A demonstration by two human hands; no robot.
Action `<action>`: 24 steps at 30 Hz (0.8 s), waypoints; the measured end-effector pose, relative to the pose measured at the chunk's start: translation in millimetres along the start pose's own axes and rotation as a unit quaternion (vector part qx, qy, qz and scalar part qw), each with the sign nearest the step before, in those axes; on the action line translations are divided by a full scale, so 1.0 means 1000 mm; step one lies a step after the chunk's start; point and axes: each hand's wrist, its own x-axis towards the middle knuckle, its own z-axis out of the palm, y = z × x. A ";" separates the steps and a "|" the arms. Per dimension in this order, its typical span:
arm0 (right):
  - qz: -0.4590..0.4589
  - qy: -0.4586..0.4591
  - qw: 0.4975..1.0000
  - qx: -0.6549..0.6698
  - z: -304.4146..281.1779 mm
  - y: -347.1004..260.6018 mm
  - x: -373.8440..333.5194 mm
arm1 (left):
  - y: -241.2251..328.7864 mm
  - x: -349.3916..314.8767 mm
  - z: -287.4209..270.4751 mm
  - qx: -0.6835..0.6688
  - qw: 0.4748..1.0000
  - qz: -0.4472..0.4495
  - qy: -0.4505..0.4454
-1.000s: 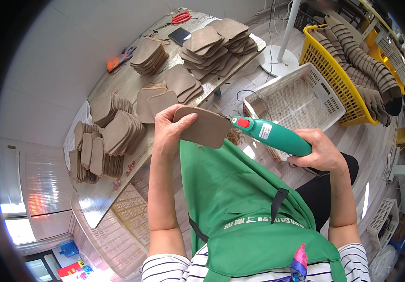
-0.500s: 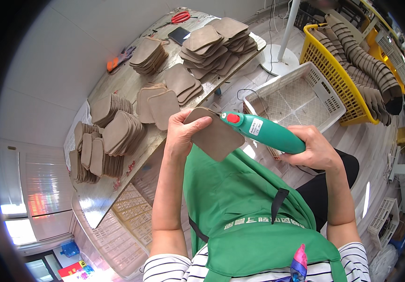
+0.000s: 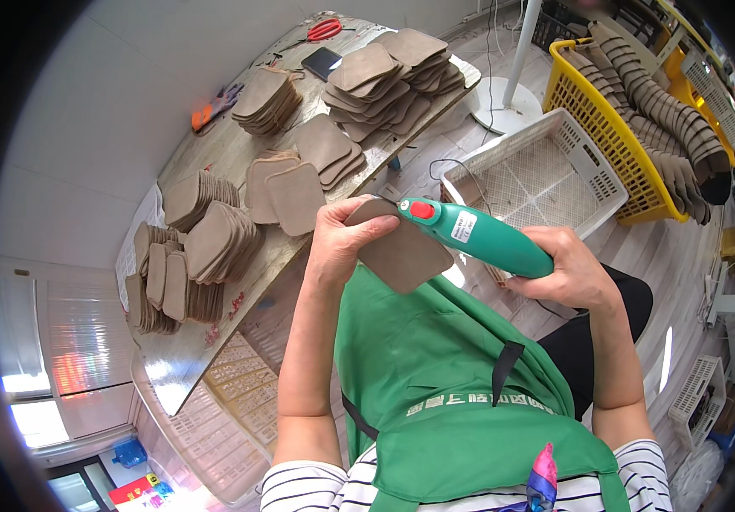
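Observation:
Between the thumb and fingers of my left hand (image 3: 339, 237) is a flat, taupe fabric or leather piece (image 3: 406, 250) with rounded corners, hanging over my lap. My right hand (image 3: 574, 271) is wrapped round the back end of a green handheld electric tool (image 3: 491, 239) that has a red button on top. The tool's narrow front end meets the upper edge of the piece, close to my left fingertips. Whether its tip touches the edge I cannot make out.
The table (image 3: 214, 154) at left carries several stacks of similar pieces (image 3: 214, 243), red-handled scissors (image 3: 325, 30), a phone (image 3: 322, 63) and an orange-and-grey glove (image 3: 214, 109). Right of it stand a white crate (image 3: 593, 166), a yellow basket (image 3: 606, 128) of stacked pieces and a white pole (image 3: 519, 64).
My left hand has shifted slightly right with the piece, and its fingers now sit closer to the tool's front end. The right hand and tool have barely moved.

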 end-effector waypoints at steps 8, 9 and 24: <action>0.070 0.019 0.996 0.051 -0.009 -0.003 -0.001 | 0.005 0.027 -0.014 0.080 0.992 -0.081 -0.062; 0.084 0.032 0.995 0.053 -0.010 0.000 -0.002 | 0.008 0.040 -0.027 0.071 0.991 -0.086 -0.076; 0.144 0.055 0.984 0.085 0.007 0.022 -0.011 | 0.031 0.068 -0.087 0.740 0.578 -0.005 0.343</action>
